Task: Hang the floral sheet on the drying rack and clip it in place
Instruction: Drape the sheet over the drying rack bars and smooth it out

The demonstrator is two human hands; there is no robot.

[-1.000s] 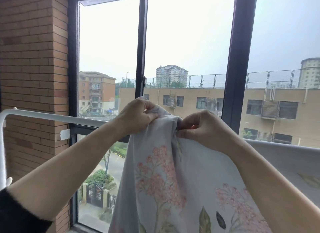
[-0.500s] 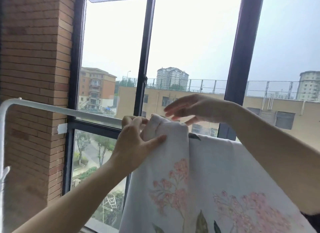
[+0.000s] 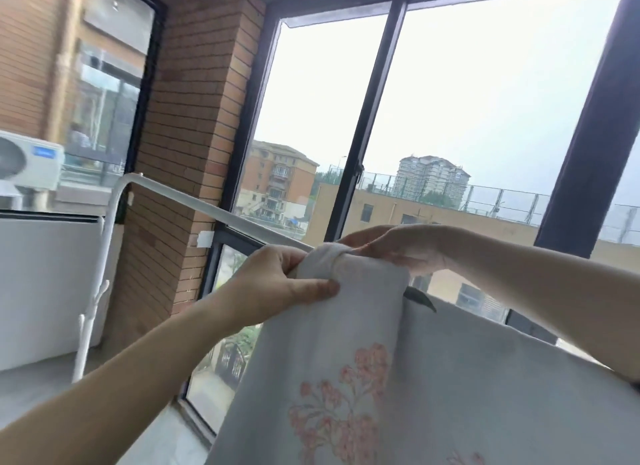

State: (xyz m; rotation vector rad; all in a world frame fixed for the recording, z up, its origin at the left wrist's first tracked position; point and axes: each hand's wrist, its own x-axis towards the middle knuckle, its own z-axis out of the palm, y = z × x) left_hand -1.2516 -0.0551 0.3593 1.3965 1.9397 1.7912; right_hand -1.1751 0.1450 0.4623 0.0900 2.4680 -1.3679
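Far left: one air-conditioner unit (image 3: 26, 165) beyond the glass, one brick pillar (image 3: 194, 146) beside it, both newly in frame after a swing of the view leftward over the last half second.

Next, one white drying rack (image 3: 194, 201), its top rail running down to the right and vanishing under the cloth. One small white tag (image 3: 205, 238) on the window frame just below the rail.

Left hand (image 3: 277, 284), closed on the bunched corner of the floral sheet (image 3: 363, 343), thumb pressed along the front face; a second ago gripping higher, at the very top of the fold. Right hand (image 3: 398, 248), a half second back lifted open above the fabric, now lowered onto the top of the roll, fingers curved over it behind the rail; hold looks light, and whether truly pinching cannot be told.

Sheet draped over the rail, hanging down toward the viewer, pink blossoms low on the panel, more cloth spreading off to the right.

Meaning, as a judgement: draping about done at this corner, edge being tucked and smoothed, clipping not yet begun.

Count: two hands, one sheet, one rack, no clips anywhere visible.
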